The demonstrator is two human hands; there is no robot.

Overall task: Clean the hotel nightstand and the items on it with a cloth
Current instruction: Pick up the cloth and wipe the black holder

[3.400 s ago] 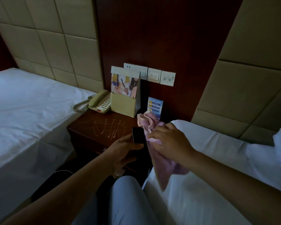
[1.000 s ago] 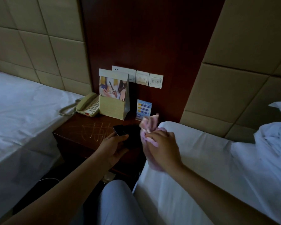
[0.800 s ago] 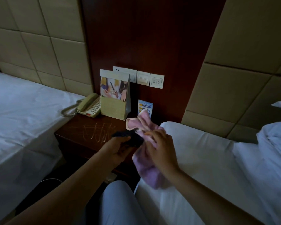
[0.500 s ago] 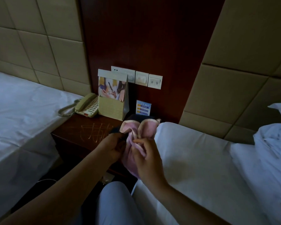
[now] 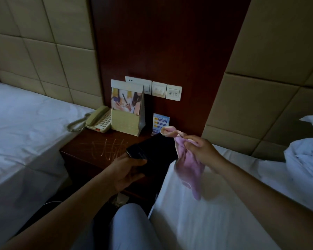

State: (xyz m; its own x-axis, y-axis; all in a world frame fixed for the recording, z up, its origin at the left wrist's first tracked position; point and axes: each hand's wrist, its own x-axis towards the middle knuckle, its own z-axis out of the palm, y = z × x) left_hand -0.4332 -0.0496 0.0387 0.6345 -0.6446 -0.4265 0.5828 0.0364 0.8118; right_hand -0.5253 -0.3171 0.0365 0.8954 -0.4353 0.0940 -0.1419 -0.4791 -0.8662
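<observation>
The left hand (image 5: pixel 125 170) grips a flat black object (image 5: pixel 152 150) over the nightstand tabletop (image 5: pixel 90 150). At its 3 o'clock, the right hand (image 5: pixel 201 150) pinches a pink cloth (image 5: pixel 186 165) over the bed edge (image 5: pixel 197 213). Farther, at 11 o'clock, stand a card holder (image 5: pixel 127 112) and telephone (image 5: pixel 98 120).

The room is dim around me. Straight ahead, a dark red-brown wood panel (image 5: pixel 163 51) runs up the wall, with a row of white switch and socket plates (image 5: pixel 159 89) fixed low on it. Beige padded headboard panels flank it, one set on my left (image 5: pixel 43 44) and another on my right (image 5: pixel 271 73). A bed with a white sheet (image 5: pixel 22 127) lies to my left; a second white bed (image 5: pixel 215 204) lies to my right, with rumpled white bedding (image 5: pixel 305 159) at its far end.
</observation>
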